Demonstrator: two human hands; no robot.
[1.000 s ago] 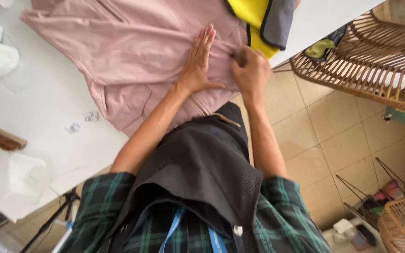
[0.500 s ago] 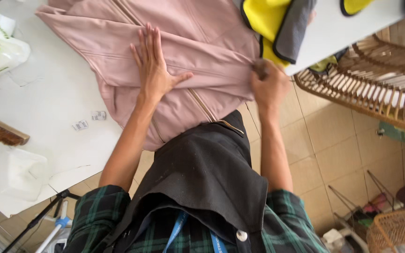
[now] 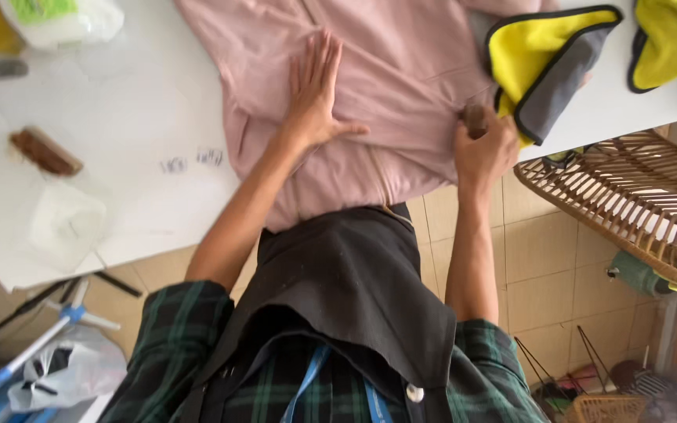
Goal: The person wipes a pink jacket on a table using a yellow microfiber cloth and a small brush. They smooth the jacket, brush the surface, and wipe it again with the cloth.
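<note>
Pink garment (image 3: 401, 86): spread flat on white table (image 3: 119, 125), centre of view; near hem hangs over near table edge, against dark apron (image 3: 338, 290).
Left hand (image 3: 315, 98): flat on garment, palm down, fingers spread apart, thumb out to the right; grips nothing.
Right hand (image 3: 483, 149): at garment's right edge, near table edge; fingers curled together, clamped on a small brown object (image 3: 474, 119) pressed to the fabric. Can't tell what the object is.
Yellow-grey cloth (image 3: 542, 63): folded, lies on garment's right side, just beyond right hand, touching or nearly so.
Second yellow cloth (image 3: 671, 39): far right on table, apart from the first.
Brown brush (image 3: 45, 151): left on table, well apart from garment.
Plastic bag (image 3: 60, 19): far left corner of table, green inside.
Rattan rack (image 3: 620, 204): right, below table level, over tiled floor (image 3: 542, 266).
Sleeves: green plaid, pushed up past both elbows.
</note>
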